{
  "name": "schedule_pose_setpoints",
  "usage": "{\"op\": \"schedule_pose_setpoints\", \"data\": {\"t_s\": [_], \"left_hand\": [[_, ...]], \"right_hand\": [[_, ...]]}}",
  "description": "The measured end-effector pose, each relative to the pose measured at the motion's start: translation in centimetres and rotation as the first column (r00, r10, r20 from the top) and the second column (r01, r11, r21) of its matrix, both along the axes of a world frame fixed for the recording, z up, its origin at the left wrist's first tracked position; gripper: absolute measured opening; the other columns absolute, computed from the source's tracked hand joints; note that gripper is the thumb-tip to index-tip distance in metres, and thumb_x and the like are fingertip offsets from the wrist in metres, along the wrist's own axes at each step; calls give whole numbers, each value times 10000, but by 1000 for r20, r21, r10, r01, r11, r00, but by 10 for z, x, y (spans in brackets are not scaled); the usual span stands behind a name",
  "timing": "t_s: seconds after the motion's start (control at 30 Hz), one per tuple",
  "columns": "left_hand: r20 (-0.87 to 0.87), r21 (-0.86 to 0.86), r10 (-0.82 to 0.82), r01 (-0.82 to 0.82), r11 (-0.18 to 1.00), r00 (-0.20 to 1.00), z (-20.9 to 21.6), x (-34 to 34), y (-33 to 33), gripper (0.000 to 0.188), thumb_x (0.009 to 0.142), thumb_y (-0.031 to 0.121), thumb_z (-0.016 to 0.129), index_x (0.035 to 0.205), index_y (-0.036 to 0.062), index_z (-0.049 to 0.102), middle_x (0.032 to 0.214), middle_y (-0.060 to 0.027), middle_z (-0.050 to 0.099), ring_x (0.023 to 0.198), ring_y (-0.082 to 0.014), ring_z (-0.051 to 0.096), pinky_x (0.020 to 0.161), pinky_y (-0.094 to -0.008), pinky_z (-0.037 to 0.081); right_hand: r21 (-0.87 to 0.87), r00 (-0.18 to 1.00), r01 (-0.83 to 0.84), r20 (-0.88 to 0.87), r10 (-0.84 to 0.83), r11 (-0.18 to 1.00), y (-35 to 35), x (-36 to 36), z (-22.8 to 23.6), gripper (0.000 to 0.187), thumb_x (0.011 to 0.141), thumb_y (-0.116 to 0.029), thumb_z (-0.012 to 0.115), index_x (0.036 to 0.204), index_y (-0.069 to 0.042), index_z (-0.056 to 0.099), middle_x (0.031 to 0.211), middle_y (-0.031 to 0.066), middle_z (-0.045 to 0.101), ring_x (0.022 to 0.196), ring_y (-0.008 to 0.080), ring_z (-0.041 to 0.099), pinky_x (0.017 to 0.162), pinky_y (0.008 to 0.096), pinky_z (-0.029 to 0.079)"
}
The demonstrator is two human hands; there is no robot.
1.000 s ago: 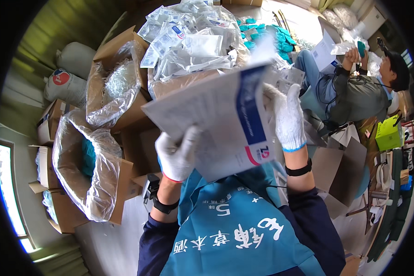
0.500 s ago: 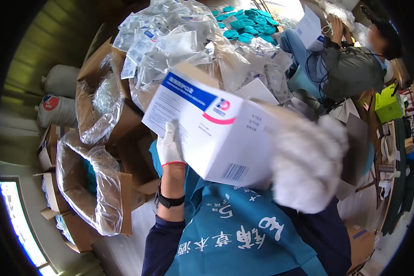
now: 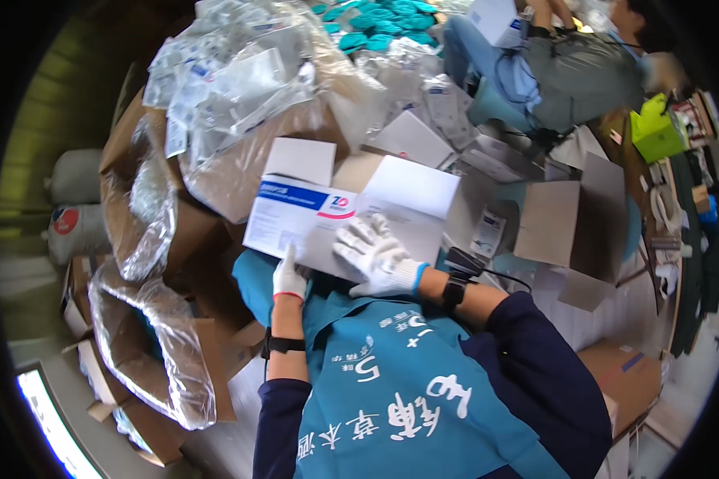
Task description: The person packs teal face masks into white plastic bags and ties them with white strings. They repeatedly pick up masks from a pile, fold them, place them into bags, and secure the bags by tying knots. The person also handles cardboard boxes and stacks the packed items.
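Note:
A white cardboard carton (image 3: 269, 215) with a blue band and a red stripe is held upright above my lap, its top flaps standing up. My left hand (image 3: 289, 279), in a white glove with a red cuff, grips its lower left edge. The thumb lies on the front and the other fingers are hidden. My right hand (image 3: 378, 254), in a white glove with a blue cuff, lies against the front with its fingers spread. Beyond the carton, a large plastic-lined box (image 3: 252, 172) holds a heap of clear plastic packets (image 3: 240, 76).
Opened cartons with plastic liners (image 3: 148, 335) stand at my left. An open empty carton (image 3: 547, 223) sits at my right, near a dark cable (image 3: 487, 271). A seated co-worker (image 3: 575, 84) is at the far right. Teal bundles (image 3: 383, 24) lie at the back.
The carton has turned and opened out, with its flaps now raised. My right hand, blurred at the right before, now rests on its front. The view has shifted to the right.

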State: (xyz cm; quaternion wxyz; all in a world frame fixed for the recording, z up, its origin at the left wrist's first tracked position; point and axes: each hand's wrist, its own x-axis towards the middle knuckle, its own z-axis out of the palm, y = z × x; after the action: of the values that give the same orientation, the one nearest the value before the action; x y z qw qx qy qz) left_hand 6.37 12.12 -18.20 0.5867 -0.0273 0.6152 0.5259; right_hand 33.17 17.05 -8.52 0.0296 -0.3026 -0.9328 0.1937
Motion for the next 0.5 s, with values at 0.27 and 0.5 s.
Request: {"op": "schedule_pose_setpoints", "data": {"t_s": [0.27,0.5], "left_hand": [[-562,72,-298,404,912,772,115,64,29,364,975,187,628,1210,-88,589,1045,-136,698,716,-136,672,528,-253,524],[-562,460,-446,711,531,697,213,119,21,402,1004,266,601,1257,-43,564,883,-99,700,738,-119,677,615,-224,517]], "right_hand": [[-243,936,349,137,-324,905,-11,-27,18,780,899,-280,627,1548,-50,261,1528,319,339,1386,521,361,1060,646,357],[-123,790,581,-155,-594,805,10,94,145,385,908,-85,585,1291,-77,627,1016,227,702,872,334,724,750,394,574]]}}
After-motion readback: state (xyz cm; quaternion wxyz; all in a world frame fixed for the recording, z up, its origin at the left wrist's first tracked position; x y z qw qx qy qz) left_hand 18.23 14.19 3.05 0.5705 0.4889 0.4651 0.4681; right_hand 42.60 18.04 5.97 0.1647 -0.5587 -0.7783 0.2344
